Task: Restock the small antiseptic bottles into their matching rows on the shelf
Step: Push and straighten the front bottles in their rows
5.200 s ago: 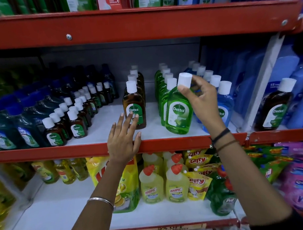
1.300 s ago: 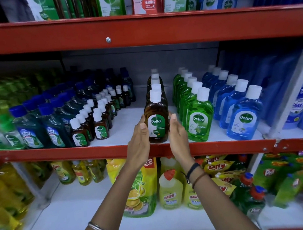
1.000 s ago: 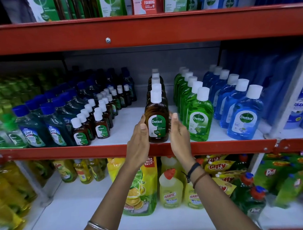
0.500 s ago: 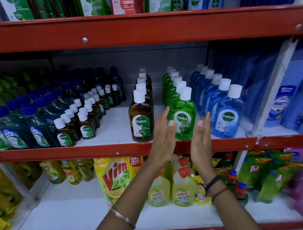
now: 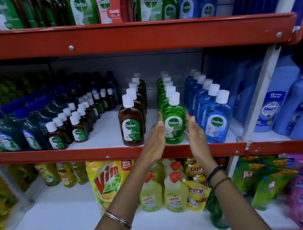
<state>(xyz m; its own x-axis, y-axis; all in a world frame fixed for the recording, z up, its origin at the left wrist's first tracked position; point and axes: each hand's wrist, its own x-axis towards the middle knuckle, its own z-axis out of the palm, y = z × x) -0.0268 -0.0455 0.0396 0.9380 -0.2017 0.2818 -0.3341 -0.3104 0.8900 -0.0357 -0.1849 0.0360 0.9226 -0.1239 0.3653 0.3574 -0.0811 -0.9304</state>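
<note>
The middle shelf (image 5: 103, 152) carries rows of white-capped antiseptic bottles. Two rows of small brown bottles (image 5: 78, 130) run back at centre-left. A row of bigger brown bottles (image 5: 131, 127) stands at centre, then a green row with its front green bottle (image 5: 174, 124), then a blue row (image 5: 217, 122). My left hand (image 5: 155, 140) and my right hand (image 5: 193, 132) are raised flat on either side of the front green bottle, fingers straight. The left fingertips lie against its left side; the right hand sits just off its right side. Neither hand holds anything.
Dark blue-capped bottles (image 5: 5, 133) fill the shelf's left end, large blue jugs (image 5: 280, 104) the bay at right. The red upper shelf (image 5: 141, 35) overhangs close above. The lower shelf holds a Vim pouch (image 5: 108, 181) and Harpic bottles (image 5: 175, 193).
Both hands left the front big brown bottle and moved right; they now flank the front green bottle. The view has shifted slightly.
</note>
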